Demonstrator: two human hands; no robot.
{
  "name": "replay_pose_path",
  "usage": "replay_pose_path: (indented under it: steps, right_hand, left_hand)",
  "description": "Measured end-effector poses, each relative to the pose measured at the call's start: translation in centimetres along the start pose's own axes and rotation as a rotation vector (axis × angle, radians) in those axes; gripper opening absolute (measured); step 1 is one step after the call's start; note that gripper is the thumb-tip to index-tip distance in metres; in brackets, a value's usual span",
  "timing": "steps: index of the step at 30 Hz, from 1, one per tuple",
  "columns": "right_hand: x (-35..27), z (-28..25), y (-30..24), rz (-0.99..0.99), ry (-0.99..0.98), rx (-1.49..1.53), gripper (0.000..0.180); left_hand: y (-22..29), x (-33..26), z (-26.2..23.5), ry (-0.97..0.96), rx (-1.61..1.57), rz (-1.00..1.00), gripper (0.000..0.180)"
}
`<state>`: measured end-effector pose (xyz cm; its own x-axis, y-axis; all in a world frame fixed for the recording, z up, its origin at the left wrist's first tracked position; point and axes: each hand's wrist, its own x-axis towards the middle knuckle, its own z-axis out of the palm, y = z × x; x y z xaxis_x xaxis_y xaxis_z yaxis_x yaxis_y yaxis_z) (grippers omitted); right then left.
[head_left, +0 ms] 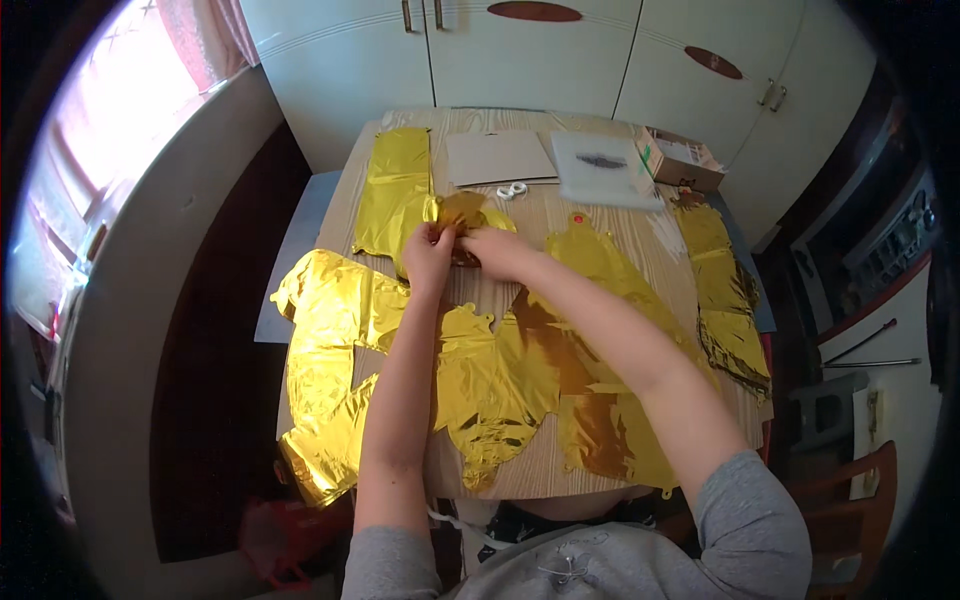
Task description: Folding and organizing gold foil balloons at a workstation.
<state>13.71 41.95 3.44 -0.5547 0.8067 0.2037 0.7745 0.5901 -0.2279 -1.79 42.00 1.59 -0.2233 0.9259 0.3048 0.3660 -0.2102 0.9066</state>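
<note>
Pale wood-grain table (pixel 490 290) fills the middle of the room, the person in grey sleeves at its near edge. By that edge, left of the table's middle, lies a bent gold foil balloon (pixel 322 350), flat and creased. A crumpled gold foil sheet (pixel 487 385) lies near the table's near middle, with a long gold foil piece (pixel 640 440) to its right.

Over the table's centre, slightly toward its far side, both hands meet at an amber-gold foil piece (pixel 463 208). The left hand (pixel 430 252) has its grip pinched on it; the right hand (pixel 492 252) touches it, fingertips hidden, so its grip cannot be told.

Along the table's right side runs a folded gold strip (pixel 722 285). At its far edge are a beige card (pixel 500 157), a clear plastic bag (pixel 605 178) and a cardboard box (pixel 690 172). Beyond the table stand white cabinets (pixel 530 65).
</note>
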Motion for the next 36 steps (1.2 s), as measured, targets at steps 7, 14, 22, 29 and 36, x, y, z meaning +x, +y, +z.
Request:
replay_pose_path:
  steps: [7, 14, 22, 29, 36]
  right_hand:
    - [1.1, 2.0, -0.9, 0.12, 0.25, 0.09, 0.03]
    - [1.5, 1.6, -1.3, 0.196, 0.013, 0.01, 0.039]
    - [0.2, -1.7, -3.8, 0.502, -0.065, 0.424, 0.043]
    - [0.4, 1.3, -1.5, 0.228, 0.054, 0.084, 0.05]
    - [0.7, 1.6, -2.2, 0.213, 0.057, 0.093, 0.048]
  left_hand:
    - [-0.3, 0.2, -0.4, -0.055, 0.047, 0.038, 0.024]
    - [1.3, -0.3, -1.1, -0.093, 0.619, 0.415, 0.03]
    - [1.4, 2.1, -6.0, -0.045, 1.058, 0.373, 0.015]
    - [11.0, 9.7, -8.8, 0.091, 1.011, 0.487, 0.021]
    - [14.5, 12.4, -10.6, 0.092, 1.232, 0.501, 0.021]
